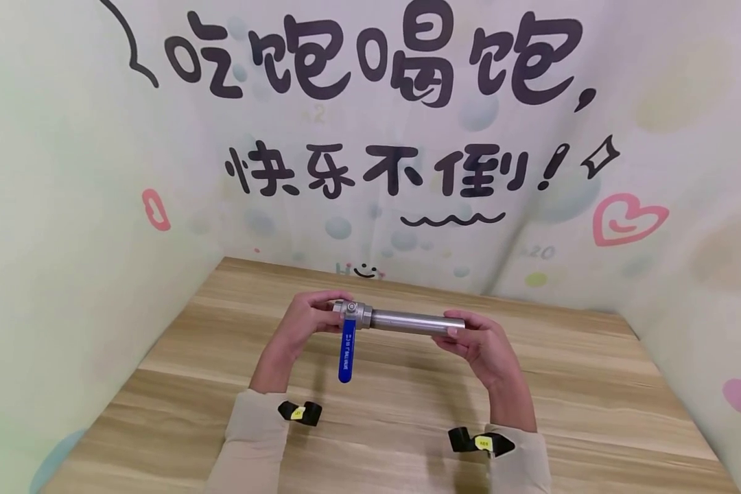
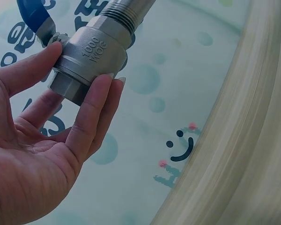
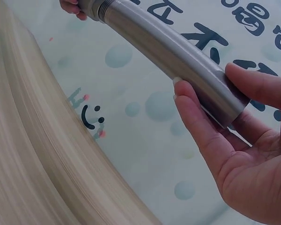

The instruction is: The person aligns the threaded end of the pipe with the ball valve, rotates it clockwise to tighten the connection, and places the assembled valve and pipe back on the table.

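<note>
A steel ball valve (image 1: 361,314) with a blue lever handle (image 1: 347,351) is joined to a steel pipe (image 1: 416,322), and both are held above the table. My left hand (image 1: 302,319) grips the valve body at its free end, thumb and fingers around it in the left wrist view. Toward the other end, my right hand (image 1: 484,343) pinches the plain end of the pipe between thumb and fingers. Threads (image 2: 119,16) show where the pipe enters the valve. The lever hangs toward me, crosswise to the pipe.
The wood-grain table (image 1: 377,425) spreads beneath both hands. A pale printed backdrop (image 1: 358,233) with dark lettering stands behind it and along both sides. Black straps with yellow labels sit at both cuffs.
</note>
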{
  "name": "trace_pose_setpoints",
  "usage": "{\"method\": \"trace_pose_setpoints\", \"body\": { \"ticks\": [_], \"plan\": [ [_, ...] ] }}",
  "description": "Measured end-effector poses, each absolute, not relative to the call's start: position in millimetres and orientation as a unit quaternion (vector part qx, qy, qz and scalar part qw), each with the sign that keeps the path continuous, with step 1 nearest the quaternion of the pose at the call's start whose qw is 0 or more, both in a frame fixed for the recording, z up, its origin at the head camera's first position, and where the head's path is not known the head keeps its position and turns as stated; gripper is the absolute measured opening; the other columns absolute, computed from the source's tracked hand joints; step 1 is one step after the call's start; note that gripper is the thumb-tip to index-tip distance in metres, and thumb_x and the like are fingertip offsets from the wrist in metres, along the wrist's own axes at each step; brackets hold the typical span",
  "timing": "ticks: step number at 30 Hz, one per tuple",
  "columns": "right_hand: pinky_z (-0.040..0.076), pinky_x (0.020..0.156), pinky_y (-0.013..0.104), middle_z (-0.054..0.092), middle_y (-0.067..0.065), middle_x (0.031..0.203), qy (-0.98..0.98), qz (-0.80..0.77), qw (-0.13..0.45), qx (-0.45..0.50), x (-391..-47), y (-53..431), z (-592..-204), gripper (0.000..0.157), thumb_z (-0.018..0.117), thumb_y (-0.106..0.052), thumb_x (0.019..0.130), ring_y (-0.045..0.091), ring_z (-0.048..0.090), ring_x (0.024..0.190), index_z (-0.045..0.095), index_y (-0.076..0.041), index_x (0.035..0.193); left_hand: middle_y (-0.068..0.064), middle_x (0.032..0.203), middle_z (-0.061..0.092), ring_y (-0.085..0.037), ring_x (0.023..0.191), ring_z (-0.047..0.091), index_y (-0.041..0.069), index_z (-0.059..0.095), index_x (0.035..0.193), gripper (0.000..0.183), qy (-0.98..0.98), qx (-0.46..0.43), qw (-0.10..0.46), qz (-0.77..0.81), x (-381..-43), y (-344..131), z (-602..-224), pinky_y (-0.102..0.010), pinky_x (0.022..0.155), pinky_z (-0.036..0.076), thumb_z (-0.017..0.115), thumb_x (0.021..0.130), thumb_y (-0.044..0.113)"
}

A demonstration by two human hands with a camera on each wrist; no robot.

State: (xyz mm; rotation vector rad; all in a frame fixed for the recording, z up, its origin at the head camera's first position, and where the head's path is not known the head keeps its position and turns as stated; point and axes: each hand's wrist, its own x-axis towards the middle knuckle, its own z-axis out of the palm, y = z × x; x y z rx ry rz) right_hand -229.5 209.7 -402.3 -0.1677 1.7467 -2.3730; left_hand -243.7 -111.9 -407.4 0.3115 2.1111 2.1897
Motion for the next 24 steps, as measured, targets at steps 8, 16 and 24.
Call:
{"method": "trace_pose_setpoints", "body": {
  "ticks": [8, 16, 24],
  "plan": [
    [0.057, 0.083, 0.039, 0.062, 0.012, 0.104, 0.589, -0.800, 0.100, -0.057, -231.5, 210.6, -399.4, 0.030, 0.052, 0.013, 0.087, 0.027, 0.072, 0.085, 0.070, -0.003, 0.105, -0.020, 0.111, 0.060, -0.027, 0.086, 0.063, -0.001, 0.068, 0.115, 0.033, 0.689, 0.100, 0.037, 0.716, -244.1, -111.2, -403.4, -0.049, 0.079, 0.057, 0.062, 0.083, -0.006],
    [0.057, 0.083, 0.038, 0.060, 0.012, 0.102, 0.589, -0.799, 0.095, -0.079, -228.6, 214.9, -401.0, 0.034, 0.055, 0.020, 0.082, 0.027, 0.070, 0.089, 0.071, -0.001, 0.104, -0.022, 0.115, 0.061, -0.024, 0.083, 0.065, -0.005, 0.066, 0.118, 0.033, 0.692, 0.102, 0.047, 0.713, -243.6, -110.3, -403.3, -0.043, 0.077, 0.059, 0.063, 0.085, -0.005],
    [0.057, 0.083, 0.039, 0.059, 0.012, 0.102, 0.597, -0.793, 0.092, -0.085, -226.1, 214.9, -402.9, 0.034, 0.057, 0.020, 0.080, 0.027, 0.069, 0.091, 0.072, -0.001, 0.103, -0.021, 0.113, 0.062, -0.024, 0.085, 0.065, -0.005, 0.066, 0.117, 0.034, 0.688, 0.101, 0.055, 0.717, -242.6, -111.3, -406.7, -0.039, 0.074, 0.059, 0.063, 0.083, -0.006]
  ]
}}
